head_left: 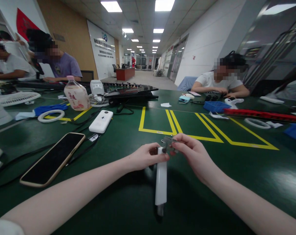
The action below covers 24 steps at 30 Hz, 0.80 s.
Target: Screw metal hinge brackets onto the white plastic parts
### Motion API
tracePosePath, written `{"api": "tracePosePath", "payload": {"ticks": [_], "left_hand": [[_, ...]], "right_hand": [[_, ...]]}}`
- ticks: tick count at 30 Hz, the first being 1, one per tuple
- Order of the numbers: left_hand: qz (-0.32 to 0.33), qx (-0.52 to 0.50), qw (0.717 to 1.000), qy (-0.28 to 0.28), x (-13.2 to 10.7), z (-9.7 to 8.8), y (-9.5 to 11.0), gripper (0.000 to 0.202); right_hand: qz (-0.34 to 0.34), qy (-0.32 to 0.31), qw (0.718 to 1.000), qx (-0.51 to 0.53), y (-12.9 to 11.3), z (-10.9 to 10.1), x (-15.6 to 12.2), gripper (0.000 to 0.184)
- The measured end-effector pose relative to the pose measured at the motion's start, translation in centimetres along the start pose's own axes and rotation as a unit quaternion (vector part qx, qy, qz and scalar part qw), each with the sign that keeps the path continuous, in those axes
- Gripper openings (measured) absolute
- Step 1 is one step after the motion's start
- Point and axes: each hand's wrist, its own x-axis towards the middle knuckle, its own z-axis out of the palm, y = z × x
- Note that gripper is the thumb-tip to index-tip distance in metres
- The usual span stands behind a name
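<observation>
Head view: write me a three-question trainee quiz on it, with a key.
1. Multiple choice: Which hand grips the white bar-shaped part near its upper end? A) left B) right C) neither
2. True or false: The phone in the tan case leans upright against the bottle.
3. Fill in: The tape lines on the green table are ____.

Key:
1. A, the left hand; the right hand pinches a small greyish piece.
2. False: the phone lies flat on the table.
3. Yellow.
</observation>
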Motion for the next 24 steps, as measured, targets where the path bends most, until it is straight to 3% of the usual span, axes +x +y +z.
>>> {"api": "tracePosePath", "payload": {"ticks": [7, 11, 15, 19, 21, 24], "left_hand": [[-0.016, 0.003, 1.0, -0.001, -0.3, 0.1, 0.6, 0.042], [-0.008, 0.036, 0.999, 0.001, -0.7, 0.2, 0.9, 0.041], [0.014, 0.078, 0.997, 0.013, -1.0, 0.3, 1.0, 0.043], [0.015, 0.091, 0.996, 0.009, -1.2, 0.2, 1.0, 0.047], [0.012, 0.091, 0.996, 0.009, -1.2, 0.2, 1.0, 0.048], [0.011, 0.09, 0.996, 0.01, -1.1, 0.2, 0.8, 0.049]], "right_hand": [[-0.02, 0.072, 0.997, -0.004, 0.2, -1.7, 1.2, 0.023], [0.006, 0.045, 0.99, -0.133, 2.5, -4.0, 2.8, 0.024], [-0.005, 0.067, 0.946, -0.317, 5.7, -7.1, 3.9, 0.031], [0.018, 0.042, 0.902, -0.43, 7.4, -8.7, 4.3, 0.036], [-0.013, 0.033, 0.875, -0.483, 7.6, -8.8, 4.2, 0.034], [-0.116, 0.026, 0.844, -0.523, 7.5, -8.5, 4.1, 0.03]]}}
